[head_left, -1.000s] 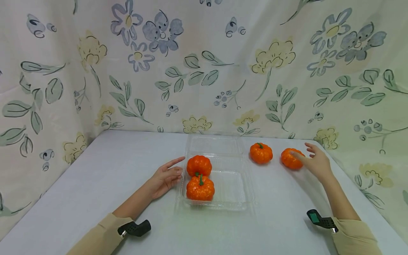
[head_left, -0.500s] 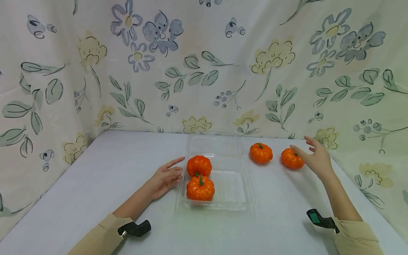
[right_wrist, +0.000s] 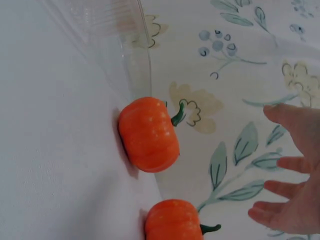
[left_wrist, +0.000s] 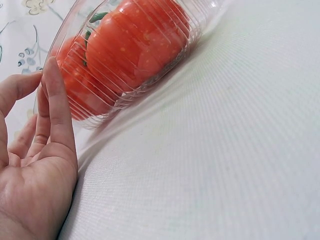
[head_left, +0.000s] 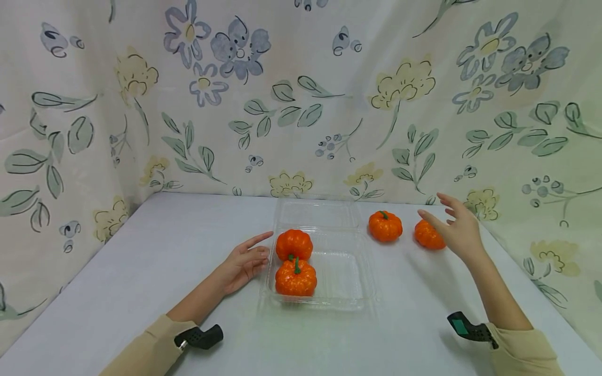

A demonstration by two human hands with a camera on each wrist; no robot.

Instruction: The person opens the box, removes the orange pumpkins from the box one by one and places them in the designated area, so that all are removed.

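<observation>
On the table stands a clear hinged plastic container (head_left: 343, 274), its lid (head_left: 317, 214) folded back. Two orange toy pumpkins sit along its left side, a rear pumpkin (head_left: 293, 244) and a front pumpkin (head_left: 296, 279). My left hand (head_left: 244, 266) rests beside it, fairly straight fingers (left_wrist: 57, 107) touching the rim and left wall. My right hand (head_left: 461, 232) is raised with fingers spread and nothing in them. It partly covers the far-right pumpkin (head_left: 427, 236) in the head view. Another pumpkin (head_left: 385, 226) lies between that one and the container; both show in the right wrist view.
A floral curtain (head_left: 301, 104) hangs behind the white table (head_left: 188, 224) and along its sides. Each wrist wears a black camera, the left camera (head_left: 199, 337) and the right camera (head_left: 470, 328), at the beige sleeve cuffs.
My right hand has risen a little and shifted left above the far-right pumpkin, its fingers staying spread. My left hand, the container and the pumpkins have stayed put.
</observation>
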